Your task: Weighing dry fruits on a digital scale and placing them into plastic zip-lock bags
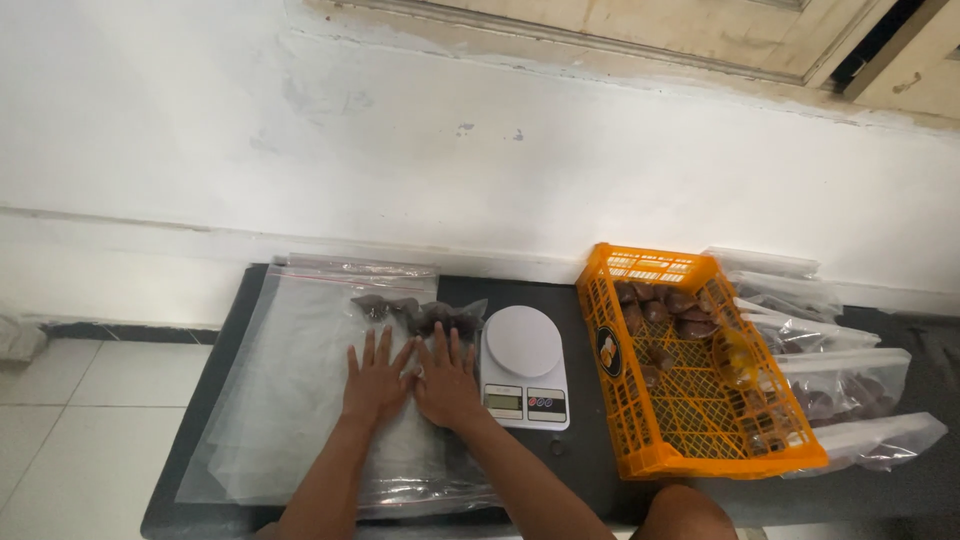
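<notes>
We have both hands down flat now, the left hand (377,380) and the right hand (447,380) side by side, thumbs nearly meeting, fingers spread wide and pointing away from us. They grip nothing; the palms press on a clear plastic bag (300,400) lying flat on the dark desk (590,450). The bag's long axis runs from us toward the white wall (450,150), its zip edge at the far end. Just past our fingertips sits a clump of dark brown pieces (420,313), inside the bag's far right part as far as we can tell. Right beside the right hand stands a white kitchen scale (523,365) with a round bare platform, touching or nearly touching the bag's edge. Beyond it sits an orange plastic crate (650,445) with more brown pieces at its far end, and filled clear bags (840,385) are stacked at its right side.
</notes>
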